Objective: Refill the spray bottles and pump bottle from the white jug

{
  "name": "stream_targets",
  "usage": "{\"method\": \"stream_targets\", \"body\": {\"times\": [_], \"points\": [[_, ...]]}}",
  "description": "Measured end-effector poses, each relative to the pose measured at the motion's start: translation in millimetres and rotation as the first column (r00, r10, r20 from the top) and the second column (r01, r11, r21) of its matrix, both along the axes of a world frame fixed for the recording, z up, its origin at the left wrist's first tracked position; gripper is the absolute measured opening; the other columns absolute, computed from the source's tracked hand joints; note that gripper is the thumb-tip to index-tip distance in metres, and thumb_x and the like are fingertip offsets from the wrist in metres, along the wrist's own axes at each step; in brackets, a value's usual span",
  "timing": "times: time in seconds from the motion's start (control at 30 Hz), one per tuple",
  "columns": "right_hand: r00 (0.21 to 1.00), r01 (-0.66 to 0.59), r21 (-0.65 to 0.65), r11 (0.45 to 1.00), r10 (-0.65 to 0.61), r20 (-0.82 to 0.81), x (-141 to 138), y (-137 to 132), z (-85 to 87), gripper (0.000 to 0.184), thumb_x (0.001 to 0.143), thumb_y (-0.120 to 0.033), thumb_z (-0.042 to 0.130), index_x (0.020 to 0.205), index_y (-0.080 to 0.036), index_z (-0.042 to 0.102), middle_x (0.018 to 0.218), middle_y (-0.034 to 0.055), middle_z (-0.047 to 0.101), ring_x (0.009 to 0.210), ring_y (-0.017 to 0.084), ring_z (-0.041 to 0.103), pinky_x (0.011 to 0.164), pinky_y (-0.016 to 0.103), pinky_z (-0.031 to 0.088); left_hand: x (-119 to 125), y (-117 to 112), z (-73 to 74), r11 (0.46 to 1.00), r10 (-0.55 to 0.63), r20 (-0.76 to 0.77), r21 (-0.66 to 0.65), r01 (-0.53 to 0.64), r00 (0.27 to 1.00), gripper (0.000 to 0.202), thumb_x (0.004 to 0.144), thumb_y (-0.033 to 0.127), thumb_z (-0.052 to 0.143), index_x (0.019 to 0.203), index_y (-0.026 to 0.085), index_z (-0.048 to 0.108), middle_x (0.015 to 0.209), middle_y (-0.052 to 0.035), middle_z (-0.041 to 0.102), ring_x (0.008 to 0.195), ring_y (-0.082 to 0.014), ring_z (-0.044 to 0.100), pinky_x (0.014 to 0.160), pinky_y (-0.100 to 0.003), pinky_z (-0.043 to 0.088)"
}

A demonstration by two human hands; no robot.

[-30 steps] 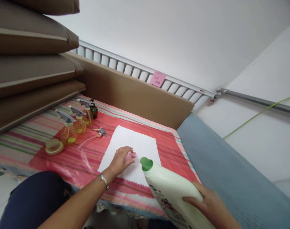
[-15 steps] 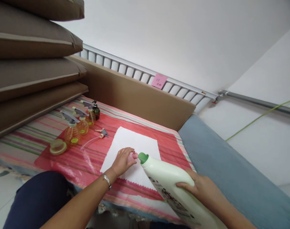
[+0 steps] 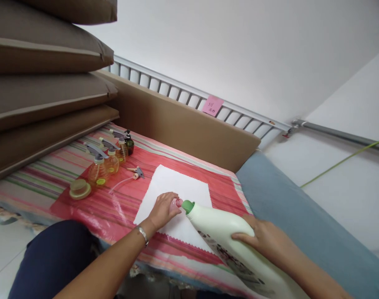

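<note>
My left hand [image 3: 163,209] is closed round a small clear pink bottle [image 3: 177,203] that stands on a white cloth [image 3: 177,189]. Only the bottle's open neck shows past my fingers. My right hand [image 3: 264,241] grips the body of a large pale green jug [image 3: 220,234] with a printed label. The jug is tipped far over to the left. Its green spout [image 3: 187,206] lies right against the pink bottle's mouth. I cannot see any liquid.
The cloth lies on a red striped mat [image 3: 114,203]. Three spray bottles [image 3: 107,160] with grey triggers, a loose spray head with tube [image 3: 135,172] and a round lid [image 3: 79,189] sit at the left. Brown cushions [image 3: 46,83] are stacked left; a blue mattress [image 3: 295,216] lies right.
The jug has tipped lower and moved left, bringing its green spout against the small bottle's mouth. My right hand has slid up the jug's body. My left hand stayed on the bottle.
</note>
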State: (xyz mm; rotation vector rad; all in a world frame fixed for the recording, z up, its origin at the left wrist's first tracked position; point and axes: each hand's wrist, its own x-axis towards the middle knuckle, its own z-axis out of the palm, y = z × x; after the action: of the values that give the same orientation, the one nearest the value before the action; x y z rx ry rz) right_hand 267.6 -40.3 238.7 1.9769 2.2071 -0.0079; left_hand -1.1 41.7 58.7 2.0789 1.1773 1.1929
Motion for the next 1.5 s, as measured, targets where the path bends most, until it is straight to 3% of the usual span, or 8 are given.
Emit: {"method": "stream_targets", "body": {"times": [0.43,1.0,1.23,1.5], "points": [[1.000,-0.023,0.003,1.000,0.023,-0.001,-13,4,17.9,0.038,0.076,-0.058,0.051,0.088,-0.024,0.062,0.081,0.0087,0.072,0.074,0.029,0.065,0.059,0.032,0.042,1,-2,2.9,1.000,0.008,-0.022,-0.010,-0.009,1.000,0.044,0.072,0.034,0.067,0.112,0.024,0.052,0.115,-0.0061,0.060,0.111,-0.0260,0.050,0.097,-0.043,0.036],[0.999,-0.027,-0.014,1.000,0.027,0.035,-18,7,28.2,0.038,0.075,-0.056,0.053,0.092,-0.023,0.063,0.082,0.0099,0.072,0.075,0.030,0.065,0.057,0.031,0.038,4,-2,-0.1,1.000,0.003,-0.042,0.010,-0.003,0.999,0.044,0.071,0.032,0.069,0.111,0.024,0.051,0.115,-0.0058,0.060,0.112,-0.0259,0.050,0.097,-0.043,0.036],[0.999,-0.038,-0.022,0.999,0.039,0.035,-25,5,35.6,0.031,0.078,-0.047,0.053,0.092,-0.020,0.063,0.084,0.0127,0.071,0.076,0.030,0.064,0.059,0.033,0.037,4,-2,0.4,1.000,-0.004,-0.033,0.009,0.004,0.999,0.043,0.073,0.035,0.067,0.111,0.024,0.052,0.115,-0.0064,0.060,0.112,-0.0257,0.050,0.097,-0.043,0.035],[0.997,-0.045,-0.013,0.999,0.046,0.069,-19,11,32.3,0.037,0.075,-0.056,0.054,0.089,-0.023,0.062,0.081,0.0079,0.071,0.072,0.028,0.065,0.057,0.031,0.040,4,-2,0.9,1.000,0.001,-0.033,-0.005,-0.001,0.999,0.045,0.071,0.033,0.069,0.112,0.025,0.052,0.115,-0.0063,0.060,0.112,-0.0262,0.050,0.097,-0.044,0.035]]}}
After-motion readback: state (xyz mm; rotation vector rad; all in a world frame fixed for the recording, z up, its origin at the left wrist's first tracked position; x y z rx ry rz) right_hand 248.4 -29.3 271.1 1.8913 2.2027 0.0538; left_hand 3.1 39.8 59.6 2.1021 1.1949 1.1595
